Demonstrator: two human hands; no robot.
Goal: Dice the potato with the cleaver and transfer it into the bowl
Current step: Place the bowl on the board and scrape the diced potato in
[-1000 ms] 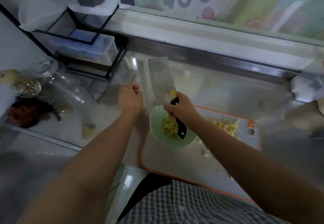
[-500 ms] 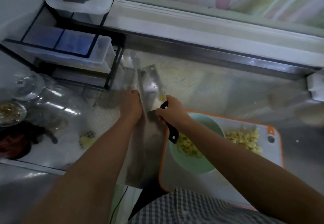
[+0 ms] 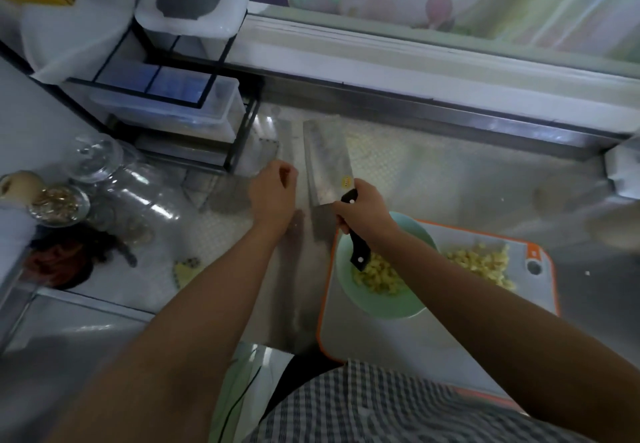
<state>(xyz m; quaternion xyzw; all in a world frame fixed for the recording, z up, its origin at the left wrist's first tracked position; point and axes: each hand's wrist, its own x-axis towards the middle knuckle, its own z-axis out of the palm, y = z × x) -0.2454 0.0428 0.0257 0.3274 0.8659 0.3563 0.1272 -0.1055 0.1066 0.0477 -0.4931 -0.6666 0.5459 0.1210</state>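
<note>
A: Surroundings, big to small?
B: Steel counter [image 3: 450, 179]. Wire rack [image 3: 242, 130] with plastic boxes at far left, its nearest post left of the blade tip. Orange-rimmed cutting board [image 3: 398, 349] at near right. Green bowl [image 3: 377, 307] sat on the board's left end.
A: Cleaver?
B: Cleaver [image 3: 327, 162] ran lengthwise away from the person, blade toward the far wall, tipped slightly left, over counter just left of the board. Handle end hung over the bowl. Touching the counter or not: could not tell.
A: Hands?
B: Right hand [image 3: 363, 208] clenched round the handle. Left hand [image 3: 273, 196] loosely curled, holding nothing, just left of the blade.
A: Potato?
B: Diced potato [image 3: 375, 274] in the bowl; second pile [image 3: 481, 264] on the board's right end.
</note>
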